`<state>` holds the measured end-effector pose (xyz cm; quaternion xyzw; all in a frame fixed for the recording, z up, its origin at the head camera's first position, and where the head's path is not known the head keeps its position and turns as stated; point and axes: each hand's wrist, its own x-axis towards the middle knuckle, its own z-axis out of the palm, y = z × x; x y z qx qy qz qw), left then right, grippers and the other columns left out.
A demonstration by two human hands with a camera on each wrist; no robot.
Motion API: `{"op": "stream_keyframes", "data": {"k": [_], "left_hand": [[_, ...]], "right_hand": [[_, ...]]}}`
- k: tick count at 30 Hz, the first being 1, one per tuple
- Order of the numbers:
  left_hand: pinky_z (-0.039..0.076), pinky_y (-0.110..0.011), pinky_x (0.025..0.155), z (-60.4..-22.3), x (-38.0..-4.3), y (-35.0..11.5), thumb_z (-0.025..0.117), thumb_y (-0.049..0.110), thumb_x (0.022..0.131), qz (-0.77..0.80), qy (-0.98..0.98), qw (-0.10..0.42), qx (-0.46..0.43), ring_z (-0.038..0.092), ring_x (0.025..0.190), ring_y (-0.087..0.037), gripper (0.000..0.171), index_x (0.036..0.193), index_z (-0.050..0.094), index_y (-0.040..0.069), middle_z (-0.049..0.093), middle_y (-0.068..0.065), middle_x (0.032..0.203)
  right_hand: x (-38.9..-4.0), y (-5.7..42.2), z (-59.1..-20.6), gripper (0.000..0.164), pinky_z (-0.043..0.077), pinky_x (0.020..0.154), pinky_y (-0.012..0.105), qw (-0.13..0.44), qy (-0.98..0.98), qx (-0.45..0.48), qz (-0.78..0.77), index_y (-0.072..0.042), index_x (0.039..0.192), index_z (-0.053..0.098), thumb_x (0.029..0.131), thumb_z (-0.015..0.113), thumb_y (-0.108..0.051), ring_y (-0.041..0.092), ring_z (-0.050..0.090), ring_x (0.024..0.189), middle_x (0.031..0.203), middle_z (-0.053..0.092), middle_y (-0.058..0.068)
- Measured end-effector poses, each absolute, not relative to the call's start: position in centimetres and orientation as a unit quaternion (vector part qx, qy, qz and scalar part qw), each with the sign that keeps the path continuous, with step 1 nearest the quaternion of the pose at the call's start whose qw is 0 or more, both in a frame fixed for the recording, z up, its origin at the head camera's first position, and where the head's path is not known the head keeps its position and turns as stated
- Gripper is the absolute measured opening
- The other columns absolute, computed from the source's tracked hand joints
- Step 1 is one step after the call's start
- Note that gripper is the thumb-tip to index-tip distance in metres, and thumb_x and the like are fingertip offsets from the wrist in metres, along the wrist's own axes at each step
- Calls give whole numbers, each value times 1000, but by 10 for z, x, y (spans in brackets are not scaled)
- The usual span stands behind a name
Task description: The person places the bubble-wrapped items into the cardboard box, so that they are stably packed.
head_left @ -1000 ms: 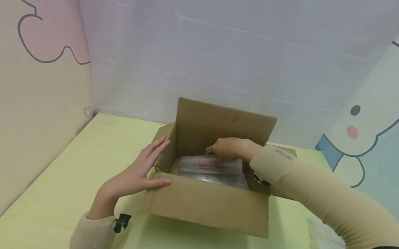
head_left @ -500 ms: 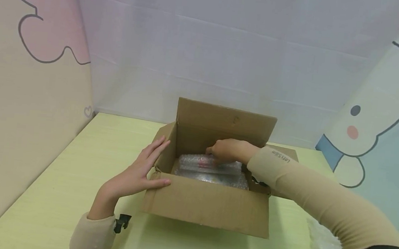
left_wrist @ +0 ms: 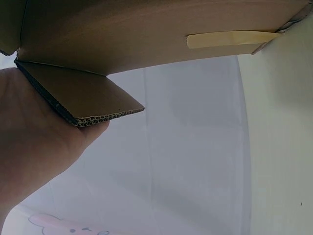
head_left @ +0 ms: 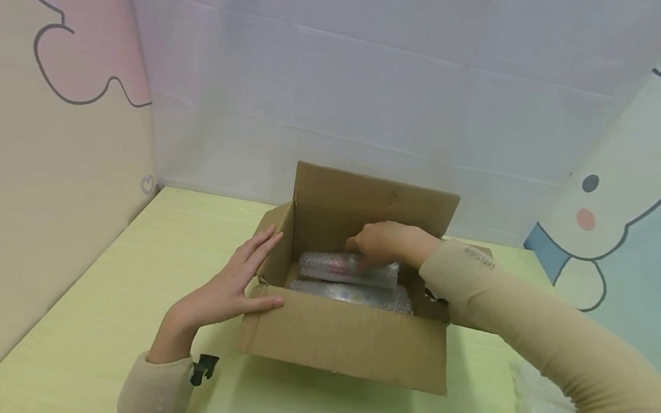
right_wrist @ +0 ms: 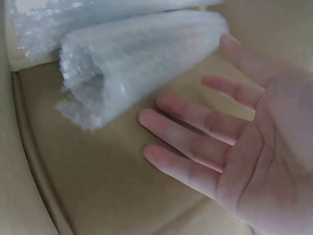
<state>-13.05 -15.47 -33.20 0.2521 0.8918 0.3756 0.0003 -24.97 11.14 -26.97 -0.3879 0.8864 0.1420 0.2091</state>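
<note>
An open cardboard box stands on the table, its flaps spread outward. My left hand rests on its left flap, fingers stretched along the flap and the thumb on the front flap. Inside lie a bubble-wrapped roll with a pinkish patch and, nearer the front wall, another bubble-wrapped package. My right hand reaches in over the roll. In the right wrist view its fingers are spread and fairly straight, with the thumb tip close to the roll's end; whether it touches cannot be told.
More bubble wrap lies at the table's right side, partly hidden by the right sleeve. The yellow-green table meets a pale cloth backdrop behind the box. Cartoon-printed walls flank both sides.
My right hand dips slightly, then rises a little inside the box. The roll has shifted slightly away from the front package. My left hand stays on the flap.
</note>
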Motion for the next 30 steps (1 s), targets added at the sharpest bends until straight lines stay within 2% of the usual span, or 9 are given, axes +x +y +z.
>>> {"op": "stream_keyframes", "data": {"k": [5,9,17,21,24,30], "left_hand": [[23,-66,112,-333,-133,-155,73,35,86,372,891,-6,260,4,150,-35,98,157,8,21,0,-6,164],[23,-66,112,-333,-134,-154,74,34,86,370,890,-8,265,4,150,-36,98,157,8,19,1,-7,164],[23,-66,112,-335,-138,-157,73,36,86,370,891,-9,264,3,150,-35,99,157,8,20,0,-6,164],[23,-66,112,-336,-138,-159,73,37,86,369,893,-6,259,2,150,-35,98,157,7,22,-1,-4,164],[23,-66,111,-337,-138,-160,72,37,87,369,893,-5,257,2,150,-35,98,157,6,23,-1,-5,164],[23,-67,111,-337,-138,-162,72,38,87,369,894,-4,254,2,150,-36,97,157,6,24,-1,-5,164]], "right_hand": [[-246,123,-247,54,46,104,43,214,889,-396,89,-13,142,48,95,60,-36,26,58,123,138,57,10],[-241,136,-225,49,45,105,44,196,888,-414,44,-14,141,49,96,60,-32,26,58,123,137,58,9],[-232,172,-190,45,50,96,46,139,891,-429,-52,-10,139,51,97,59,-22,28,63,113,125,65,13],[-224,193,-179,44,49,98,48,139,894,-414,-99,-10,140,50,98,57,-21,31,59,120,136,58,13],[-217,211,-173,46,47,98,49,130,904,-390,-116,-13,142,48,99,57,-25,29,58,121,141,54,11],[-205,248,-170,50,43,101,54,78,926,-344,-130,-21,146,43,98,57,-27,27,54,126,139,56,6]]}}
